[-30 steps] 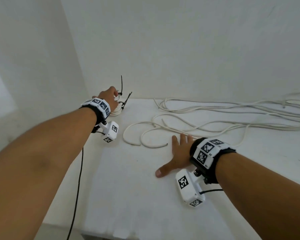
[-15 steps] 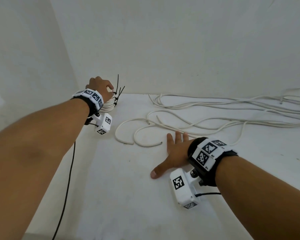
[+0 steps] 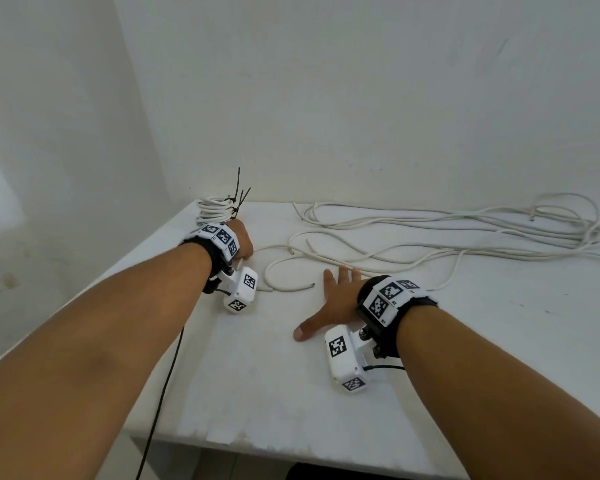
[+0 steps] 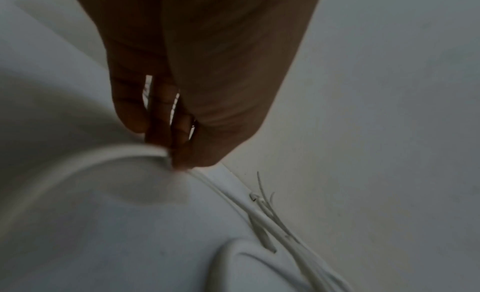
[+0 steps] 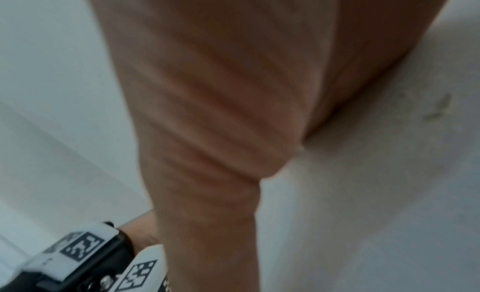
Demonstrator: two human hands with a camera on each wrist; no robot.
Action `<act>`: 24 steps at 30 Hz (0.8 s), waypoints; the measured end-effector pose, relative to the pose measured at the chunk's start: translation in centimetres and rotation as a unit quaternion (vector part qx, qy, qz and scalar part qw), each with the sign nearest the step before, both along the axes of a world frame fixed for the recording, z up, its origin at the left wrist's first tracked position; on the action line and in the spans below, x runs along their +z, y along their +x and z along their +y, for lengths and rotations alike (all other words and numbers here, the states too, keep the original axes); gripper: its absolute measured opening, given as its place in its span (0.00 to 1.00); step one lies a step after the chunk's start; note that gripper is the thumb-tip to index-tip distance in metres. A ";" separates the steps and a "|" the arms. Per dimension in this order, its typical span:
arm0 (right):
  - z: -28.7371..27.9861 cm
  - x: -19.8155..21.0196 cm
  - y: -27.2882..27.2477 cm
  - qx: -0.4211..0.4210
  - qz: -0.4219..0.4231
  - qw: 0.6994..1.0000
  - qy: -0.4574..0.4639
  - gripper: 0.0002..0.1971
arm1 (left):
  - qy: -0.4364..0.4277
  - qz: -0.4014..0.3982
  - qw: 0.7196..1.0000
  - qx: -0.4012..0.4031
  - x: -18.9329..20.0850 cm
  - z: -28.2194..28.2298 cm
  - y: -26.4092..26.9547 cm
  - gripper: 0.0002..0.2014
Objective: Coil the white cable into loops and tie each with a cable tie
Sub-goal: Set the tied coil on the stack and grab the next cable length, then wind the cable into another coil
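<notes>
Up at the far left corner of the white table [image 3: 291, 393], a finished coil [image 3: 212, 210] of white cable sits bound with black cable ties [image 3: 237, 199], whose loose tails stick upward. Nothing that holds things stands on the table; the cable simply lies on its bare top.

Just in front of that coil, the left hand [image 3: 241, 242] reaches down to the surface, and the left wrist view shows its fingertips [image 4: 182, 152] curled together and pinching a strand of the loose white cable [image 3: 430, 233]. From that pinch one stretch curves away in a wide arc, blurred in the picture, while the other stretch runs toward the wall.

Most of the loose cable sprawls in long untidy runs across the far and right parts of the table, with a few open curves ending in a cut tip near the middle.

Flat on the table lies the right hand [image 3: 336, 299], fingers straight and spread, thumb stretched out to the side, gripping nothing. Its fingertips rest just beside the nearest cable curve; whether they touch it I cannot tell.
</notes>
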State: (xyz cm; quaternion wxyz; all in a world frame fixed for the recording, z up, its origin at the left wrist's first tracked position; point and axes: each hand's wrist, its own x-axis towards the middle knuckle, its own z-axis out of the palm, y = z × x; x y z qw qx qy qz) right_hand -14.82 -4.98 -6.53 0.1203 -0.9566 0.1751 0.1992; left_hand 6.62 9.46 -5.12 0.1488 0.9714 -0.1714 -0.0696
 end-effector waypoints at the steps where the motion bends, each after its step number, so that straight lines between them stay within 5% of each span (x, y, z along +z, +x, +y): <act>1: -0.1 0.1 -0.2 0.003 0.000 1.000 0.006 0.74 | -0.037 0.000 0.999 0.013 0.0 0.1 -0.2 0.08; 3: -0.4 0.4 -0.6 0.009 -0.015 0.999 0.027 0.70 | -0.182 0.030 0.982 0.029 0.2 0.0 -0.9 0.07; 6: -1.5 1.0 -1.6 0.015 -0.061 0.994 0.091 0.58 | -0.447 0.073 0.891 0.038 0.9 -0.6 -2.9 0.08; 10: -4.6 1.8 -2.3 -0.064 -0.278 0.944 0.166 0.32 | -0.583 0.093 0.807 -0.034 1.8 -2.5 -7.3 0.04; 13: -6.7 1.8 -2.6 -0.128 -0.473 0.852 0.182 0.21 | -0.605 0.150 0.775 -0.104 2.3 -4.6 -10.6 0.04; 17: -7.3 1.7 -3.0 -0.027 -0.494 0.840 0.224 0.26 | -0.581 0.198 0.764 -0.198 2.8 -7.1 -14.1 0.04; 22: -8.9 2.6 -3.4 -0.042 -0.585 0.780 0.219 0.11 | -0.581 0.217 0.751 -0.226 2.4 -8.4 -15.6 0.05; 24: -9.4 3.0 -3.6 0.011 -0.581 0.788 0.202 0.13 | -0.579 0.220 0.753 -0.224 1.8 -8.4 -15.7 0.05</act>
